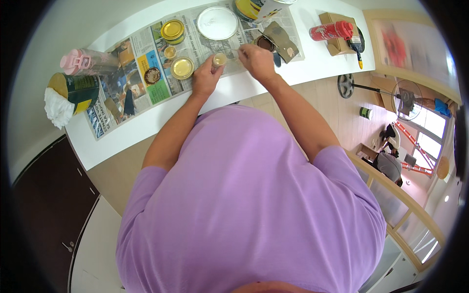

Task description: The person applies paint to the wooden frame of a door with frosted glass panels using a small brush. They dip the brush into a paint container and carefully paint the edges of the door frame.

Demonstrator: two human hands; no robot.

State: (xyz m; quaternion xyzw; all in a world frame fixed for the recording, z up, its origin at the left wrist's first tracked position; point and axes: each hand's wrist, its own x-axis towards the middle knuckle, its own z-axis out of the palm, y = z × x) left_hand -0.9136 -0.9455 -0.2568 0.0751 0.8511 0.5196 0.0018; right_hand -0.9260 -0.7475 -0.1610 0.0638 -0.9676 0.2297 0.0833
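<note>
My left hand (206, 78) is closed around a small round container (219, 59) with yellowish contents, held over the newspaper (161, 58) near the table's front edge. To its right, my right hand (259, 61) has its fingers curled together; what they hold, if anything, is hidden. Just beyond that hand stands an open tin (265, 43) of dark brown stuff, next to a stained grey-brown scrap (282, 43). Left of my left hand are a tin with a gold lid (182, 68), a small gold-topped pot (169, 52) and a taller gold-lidded tin (173, 31).
A white round lid (217, 23) and large yellow can (251, 10) stand behind. On the left are a pink bottle (88, 62) and a can (80, 90) with white cloth. A red bottle (330, 31) and paintbrush (356, 45) lie right. Another person (389, 166) is beyond.
</note>
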